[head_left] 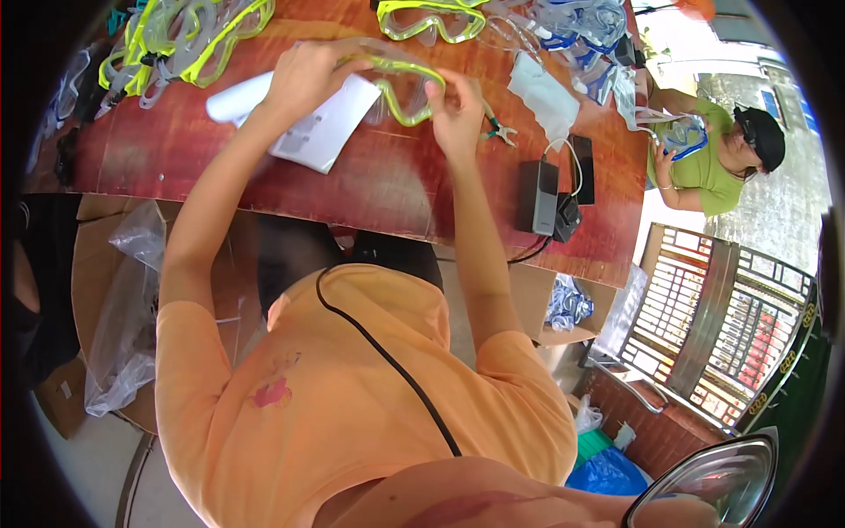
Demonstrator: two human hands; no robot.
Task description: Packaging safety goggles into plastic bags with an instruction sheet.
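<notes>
Between my two hands, above the red wooden table (370, 198), is a diving mask (407, 116) with a yellow-green frame and a clear lens. My left hand (304, 77) grips the mask's pale strap at its left end, fingers closed. My right hand (458, 114) pinches the right side of the frame between thumb and fingers. White paper sheets (326, 132) lie beneath my left wrist. Just right of my right hand rest green-handled pliers (500, 132).
Yellow-green masks (176, 44) pile up at the far left; another mask (431, 19) lies at the back. Blue-and-clear masks (590, 35) crowd the back right, near a white cloth (544, 95). A power bank (539, 198) sits by the front edge. A co-worker (717, 158) holds a blue mask.
</notes>
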